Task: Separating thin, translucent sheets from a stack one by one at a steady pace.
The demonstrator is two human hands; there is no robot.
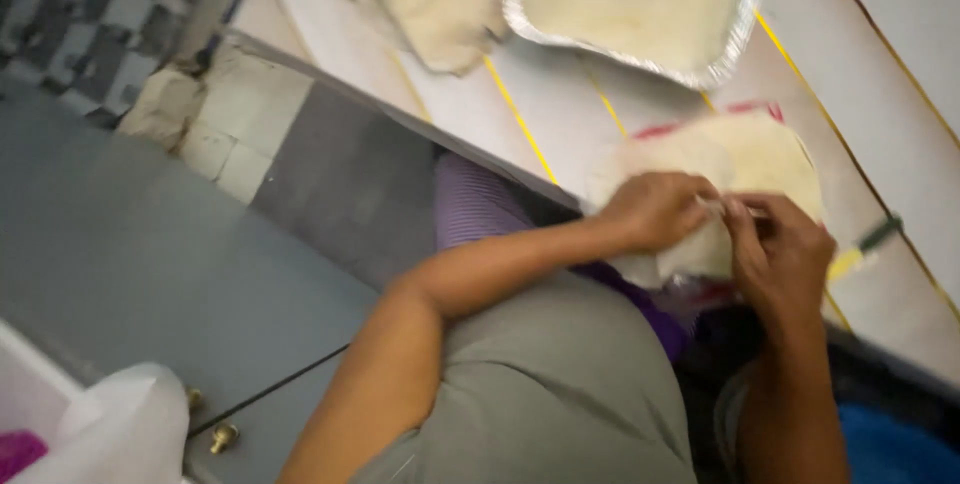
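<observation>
Head view. My left hand [655, 209] is curled and pinches the near edge of a pale flat dough sheet [750, 154]; my right hand [780, 254] is closed on the same edge, fingertips meeting those of the left. The sheet lies on a red-edged wrapper [745, 109] on the white worktop [880, 114], which carries thin yellow lines. A foil tray [640, 54] with pale filling sits further along, just beside a second pale sheet [440, 4]. Below the worktop edge: grey cabinet front [150, 254] with brass knobs [222, 436], chipped white tiles [235, 129], checkered floor [70, 14]. A white plastic bag [110, 429] lies at the lower left.
</observation>
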